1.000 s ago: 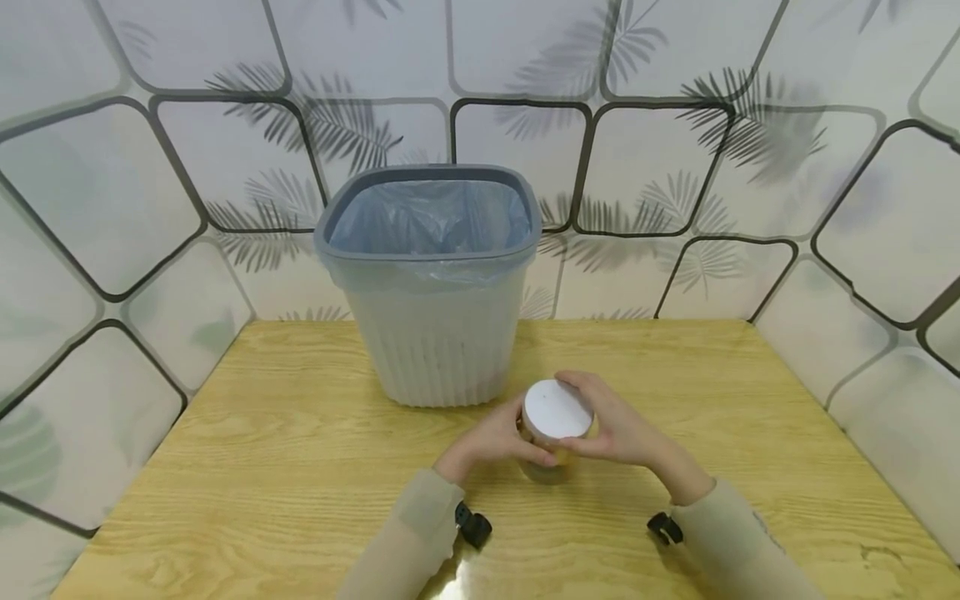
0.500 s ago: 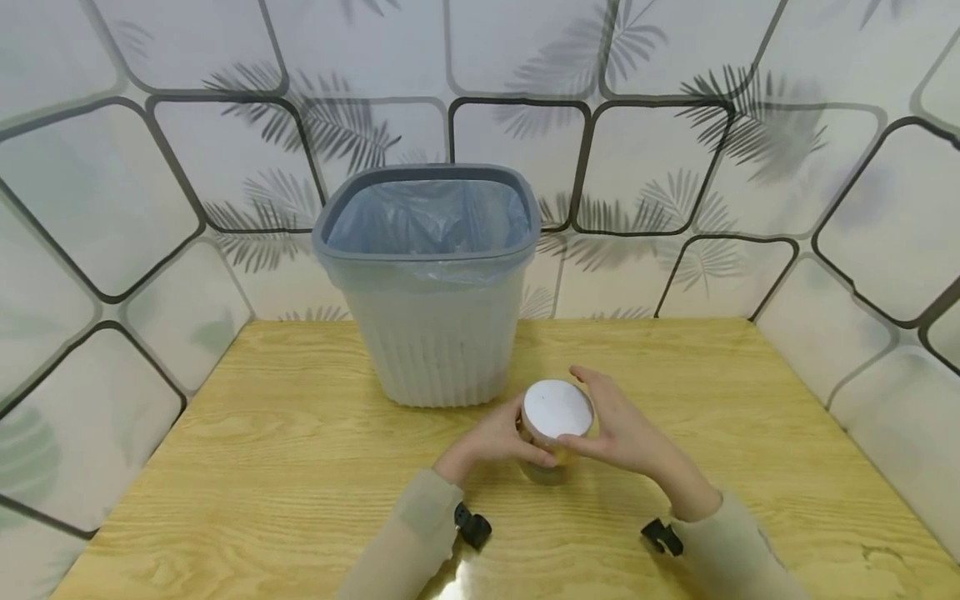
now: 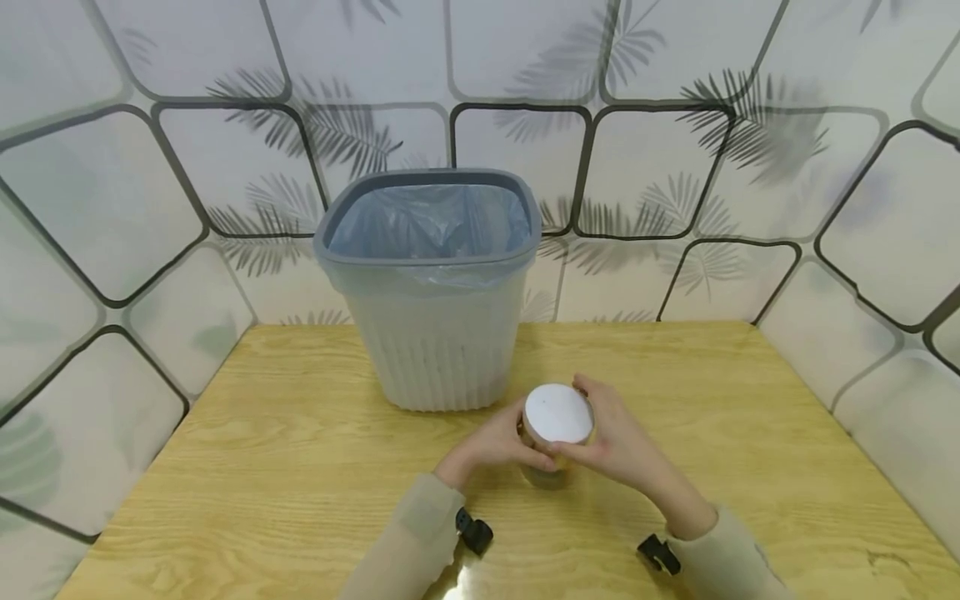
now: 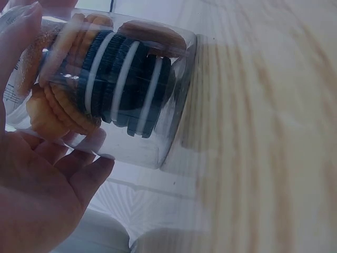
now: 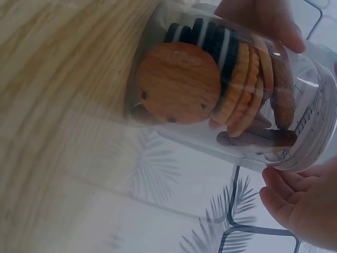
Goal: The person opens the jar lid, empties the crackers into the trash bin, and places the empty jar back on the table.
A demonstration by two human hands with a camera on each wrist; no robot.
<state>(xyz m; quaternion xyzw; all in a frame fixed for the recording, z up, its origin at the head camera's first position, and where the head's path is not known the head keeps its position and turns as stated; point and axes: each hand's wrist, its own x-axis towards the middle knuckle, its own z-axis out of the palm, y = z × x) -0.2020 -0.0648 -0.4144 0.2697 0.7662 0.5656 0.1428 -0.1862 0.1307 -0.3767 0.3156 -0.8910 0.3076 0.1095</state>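
A clear jar [image 3: 546, 478] with a round white lid [image 3: 558, 412] stands upright on the wooden table, right of centre. My left hand [image 3: 491, 442] grips the jar's body from the left, thumb across the front. From the right, my right hand [image 3: 618, 442] holds the lid by its edge, thumb at the front and fingers at the back. Through the wall show dark sandwich cookies with white filling [image 4: 124, 84] and a round golden-brown cookie [image 5: 179, 81]. In the right wrist view the right hand's fingertips [image 5: 271, 182] are right at the jar's top rim.
Behind the jar and to its left stands a pale waste bin [image 3: 431, 350] with a grey rim and a bluish bag inside. Patterned panels [image 3: 517, 67] enclose the table [image 3: 300, 467] at the back and both sides. Each wrist carries a small black camera [image 3: 474, 532].
Half a second ago the right fingers were spread off the lid's back edge; now they are back against it, and the thumb sits further left along the front. The left hand stays put.
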